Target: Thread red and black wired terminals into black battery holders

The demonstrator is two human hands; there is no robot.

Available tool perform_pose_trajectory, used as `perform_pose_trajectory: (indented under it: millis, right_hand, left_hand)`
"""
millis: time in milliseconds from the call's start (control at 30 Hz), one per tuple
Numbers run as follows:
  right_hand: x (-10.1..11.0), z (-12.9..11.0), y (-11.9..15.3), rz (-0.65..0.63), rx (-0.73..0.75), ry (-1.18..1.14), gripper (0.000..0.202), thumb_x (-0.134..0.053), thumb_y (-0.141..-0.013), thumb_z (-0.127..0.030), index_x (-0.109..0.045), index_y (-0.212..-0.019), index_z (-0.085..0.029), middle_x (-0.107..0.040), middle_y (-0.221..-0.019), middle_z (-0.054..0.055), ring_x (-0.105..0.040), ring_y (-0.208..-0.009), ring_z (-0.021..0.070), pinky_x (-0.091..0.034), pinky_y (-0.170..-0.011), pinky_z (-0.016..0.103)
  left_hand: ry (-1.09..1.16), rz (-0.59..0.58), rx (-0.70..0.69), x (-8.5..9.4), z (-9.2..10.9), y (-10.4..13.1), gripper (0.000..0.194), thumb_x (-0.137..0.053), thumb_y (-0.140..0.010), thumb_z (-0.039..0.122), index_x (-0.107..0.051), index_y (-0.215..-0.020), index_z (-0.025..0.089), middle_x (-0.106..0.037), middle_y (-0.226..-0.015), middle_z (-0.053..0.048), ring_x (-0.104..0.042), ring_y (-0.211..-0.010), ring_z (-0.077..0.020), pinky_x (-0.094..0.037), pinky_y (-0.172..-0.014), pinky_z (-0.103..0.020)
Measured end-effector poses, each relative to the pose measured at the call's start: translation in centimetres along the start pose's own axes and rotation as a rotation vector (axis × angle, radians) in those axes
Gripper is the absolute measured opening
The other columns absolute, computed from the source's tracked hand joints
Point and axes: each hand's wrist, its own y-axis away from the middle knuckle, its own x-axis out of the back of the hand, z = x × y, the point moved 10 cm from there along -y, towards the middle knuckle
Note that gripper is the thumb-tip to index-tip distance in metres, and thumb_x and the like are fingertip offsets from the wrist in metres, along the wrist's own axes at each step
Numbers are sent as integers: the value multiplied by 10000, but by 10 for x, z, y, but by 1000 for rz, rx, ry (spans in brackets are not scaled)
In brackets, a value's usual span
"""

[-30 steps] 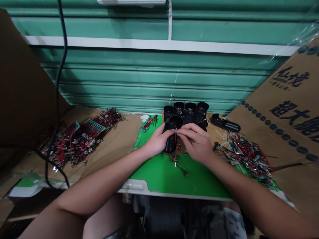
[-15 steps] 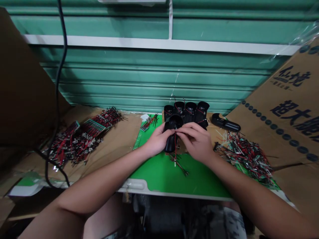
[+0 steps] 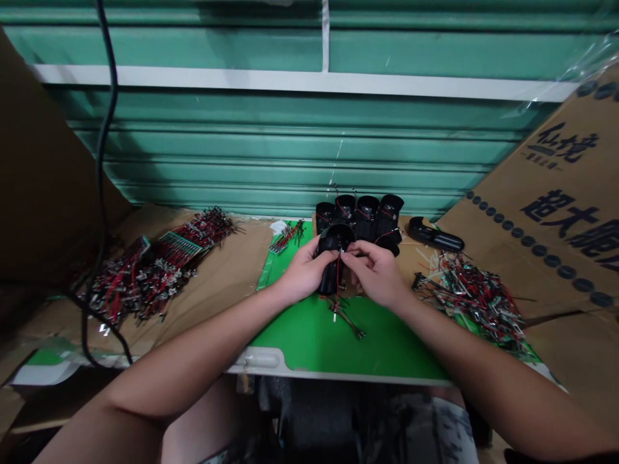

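In my left hand (image 3: 307,270) is a black plastic housing (image 3: 331,274), tilted up with its wide, scooped end away from me. The fingers wrap its left side, and the thumb lies across the front near the opening. My right hand (image 3: 374,267) pinches at the housing's front, thumb and fingertips closed on a thin red wire (image 3: 338,277) where it meets the opening. The exact spot between the fingertips is too small to make out. The wire hangs down the housing to a white tip. Below it, a few loose wire leads (image 3: 352,324) lie on the green board (image 3: 304,345).
Several similar black housings (image 3: 366,216) with red wires stand behind my hands. A longer black part (image 3: 435,235) lies to their right. Wire bundles (image 3: 155,277) cover cardboard at left; a tangled wire heap (image 3: 483,299) lies at right. A black cable (image 3: 104,148) hangs at left.
My right hand has shifted slightly left and its fingers have curled in closer to the housing's opening. The left hand keeps its hold. The whole view has shifted slightly.
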Motion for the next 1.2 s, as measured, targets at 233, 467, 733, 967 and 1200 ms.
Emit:
perform_pose_trajectory:
  millis: [233, 467, 733, 967, 1200]
  right_hand:
    - [-5, 0, 2, -56, -38, 5, 381, -805, -829, -559, -675, -785, -204, -589, -511, -26, -512, -401, 129, -393, -380, 239]
    - [-4, -3, 1, -44, -27, -30, 400, -840, -792, -550, -660, -743, -197, -603, -517, -17, -529, -413, 127, -406, -397, 239]
    - [-3, -5, 4, -31, 15, 35, 358, -774, -874, -525, -679, -742, -206, -596, -491, -20, -535, -412, 132, -392, -397, 237]
    - [-5, -2, 4, -35, -17, 8, 385, -793, -852, -553, -682, -728, -207, -635, -498, 1, -573, -409, 154, -449, -400, 260]
    - [-4, -2, 1, -62, -50, -42, 393, -816, -830, -516, -709, -650, -184, -649, -504, 20, -568, -418, 136, -439, -409, 241]
  left_hand:
    - [-36, 20, -5, 1, -1, 0, 252, -786, -765, 331, -686, -941, 182, -651, -762, 25, -588, -707, -158, -506, -724, -292]
    - [-50, 6, -12, 0, 1, 0, 263, -800, -740, 333, -695, -924, 176, -660, -781, 22, -570, -710, -149, -478, -724, -280]
    - [-5, -18, 8, -3, -1, 1, 336, -809, -742, 332, -716, -1027, 180, -671, -837, 6, -589, -726, -163, -508, -712, -297]
    - [-44, -10, -24, -3, 3, 1, 299, -785, -759, 311, -712, -1016, 177, -659, -809, 10, -580, -710, -160, -499, -695, -286]
    - [-41, -51, -7, -7, 2, 3, 295, -767, -780, 341, -666, -1009, 185, -672, -768, 5, -615, -674, -177, -501, -657, -294]
